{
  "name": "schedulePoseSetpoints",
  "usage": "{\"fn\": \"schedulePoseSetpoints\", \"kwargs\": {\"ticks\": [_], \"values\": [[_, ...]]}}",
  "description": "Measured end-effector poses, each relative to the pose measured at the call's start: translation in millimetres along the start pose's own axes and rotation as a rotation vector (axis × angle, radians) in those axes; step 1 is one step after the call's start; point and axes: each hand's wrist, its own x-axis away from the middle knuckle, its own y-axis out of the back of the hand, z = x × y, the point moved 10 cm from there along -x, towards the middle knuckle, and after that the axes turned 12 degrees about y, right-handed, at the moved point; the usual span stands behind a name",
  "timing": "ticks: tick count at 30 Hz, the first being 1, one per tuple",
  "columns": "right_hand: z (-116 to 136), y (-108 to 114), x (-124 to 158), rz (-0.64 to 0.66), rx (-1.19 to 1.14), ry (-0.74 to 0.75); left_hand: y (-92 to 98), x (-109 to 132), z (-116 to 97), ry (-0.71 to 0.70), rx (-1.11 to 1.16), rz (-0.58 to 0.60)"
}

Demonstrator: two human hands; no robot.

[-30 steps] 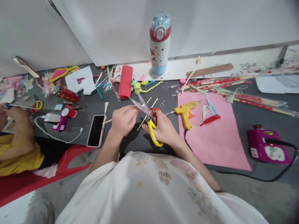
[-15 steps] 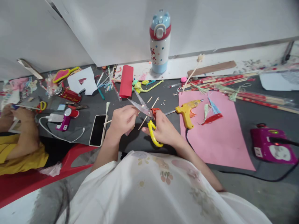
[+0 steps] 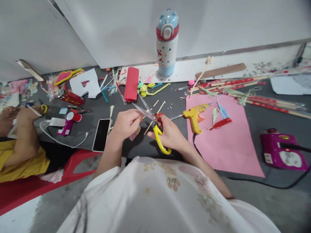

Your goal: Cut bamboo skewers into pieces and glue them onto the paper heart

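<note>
My right hand (image 3: 170, 134) grips the yellow handles of a pair of scissors (image 3: 155, 124) whose steel blades stand apart and point up-left. My left hand (image 3: 125, 124) is closed in a pinch on a small piece with a pink scrap hanging below it (image 3: 134, 136), held right at the blades. A thin wooden stick (image 3: 152, 121) lies on the dark table under the scissors. Both hands hover over the near middle of the table, just in front of my white shirt.
A yellow glue gun (image 3: 194, 118) lies on a pink sheet (image 3: 223, 145). A phone (image 3: 101, 134), red paper roll (image 3: 131, 84), spotted bottle (image 3: 167, 43), purple power block (image 3: 282, 155) and long sticks (image 3: 255, 94) surround the hands. Another person's arm (image 3: 21, 136) works at the left.
The scissor blades have narrowed slightly toward my left fingers, and my left hand has shifted a little. The person at the left has moved their hand and tool.
</note>
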Motion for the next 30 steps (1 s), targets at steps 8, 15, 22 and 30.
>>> {"fn": "schedulePoseSetpoints", "kwargs": {"ticks": [8,15,22,30], "values": [[-7,-1,0,0.004,0.046,-0.068,-8.1,-6,1,0.041,-0.042,0.123],[-16,-3,1,-0.004,0.111,-0.143,-14.6,-8,1,0.055,-0.057,0.149],[-20,-4,2,0.007,0.169,-0.153,-20.1,-9,1,0.069,-0.065,0.178],[-22,-5,3,0.004,0.178,-0.174,-24.6,-9,3,0.072,-0.089,0.189]]}}
